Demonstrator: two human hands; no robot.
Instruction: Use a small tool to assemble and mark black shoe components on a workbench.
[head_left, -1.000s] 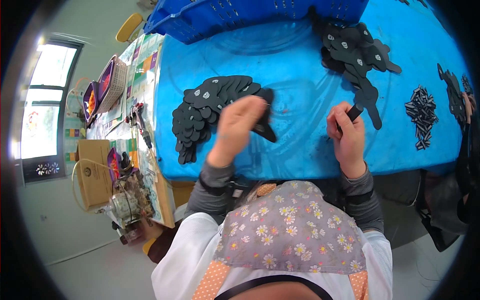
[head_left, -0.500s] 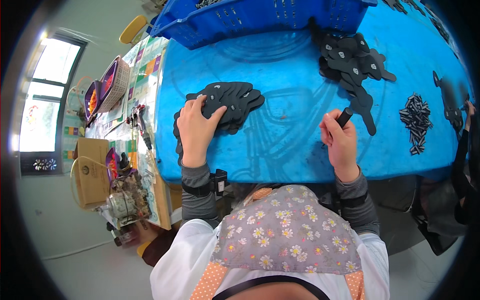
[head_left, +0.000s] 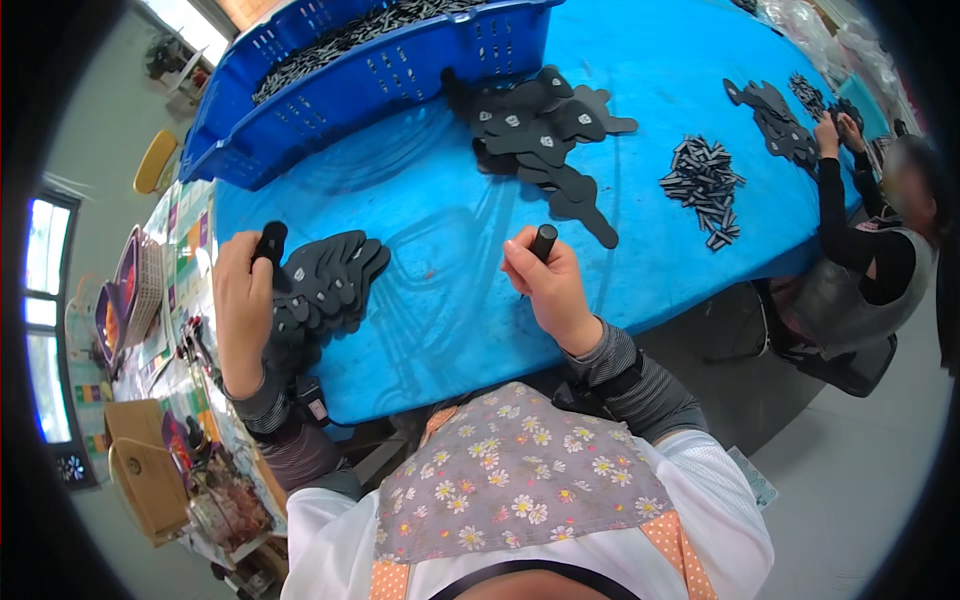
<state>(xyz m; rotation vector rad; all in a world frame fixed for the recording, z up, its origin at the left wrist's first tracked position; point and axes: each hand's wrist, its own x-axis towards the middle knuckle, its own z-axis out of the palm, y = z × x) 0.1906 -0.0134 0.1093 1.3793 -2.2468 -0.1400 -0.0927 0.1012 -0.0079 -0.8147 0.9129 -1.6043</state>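
Observation:
My left hand (head_left: 240, 300) holds a black flat piece (head_left: 270, 243) at the left end of a fanned stack of black shaped pieces (head_left: 325, 290) on the blue table (head_left: 430, 220). My right hand (head_left: 545, 290) is closed around a black marker-like tool (head_left: 542, 242), held upright over the table's near edge. A second pile of black shaped pieces (head_left: 545, 130) lies farther out, beyond my right hand.
A blue slotted crate (head_left: 370, 70) full of small dark strips stands at the far left. A heap of small dark strips (head_left: 703, 185) lies to the right. Another person (head_left: 870, 250) works at the table's right end. Cluttered shelves and baskets (head_left: 130, 300) stand on my left.
My left hand has moved left from the middle of the table to the fanned stack and holds a piece there. My right hand has kept the tool and drawn toward the near edge.

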